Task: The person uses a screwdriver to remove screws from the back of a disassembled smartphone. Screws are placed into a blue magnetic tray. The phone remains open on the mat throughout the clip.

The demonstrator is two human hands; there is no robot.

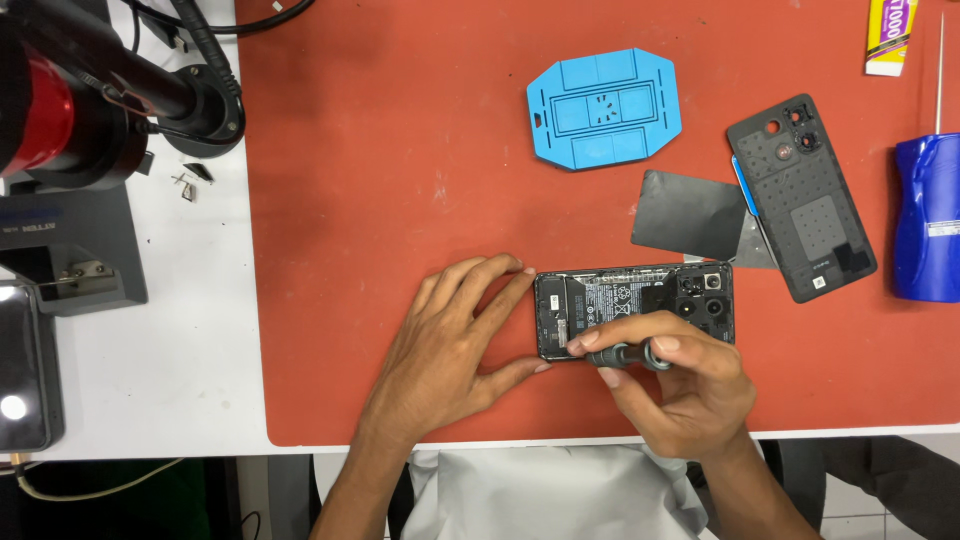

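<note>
An opened black smartphone point(640, 298) lies flat on the red mat point(400, 180), its battery and camera modules exposed. My left hand point(455, 345) rests on the mat and steadies the phone's left end with fingertips and thumb. My right hand point(670, 385) is closed around a small grey screwdriver point(628, 355), held over the phone's lower edge. The tip is hidden by my fingers.
The removed back cover point(802, 197) lies to the upper right beside a dark thin sheet point(688, 214). A blue plastic tray point(603, 108) sits at the top centre. A blue bottle point(926, 215) and a glue tube point(890, 35) stand at the right edge. A microscope stand point(75, 240) occupies the left.
</note>
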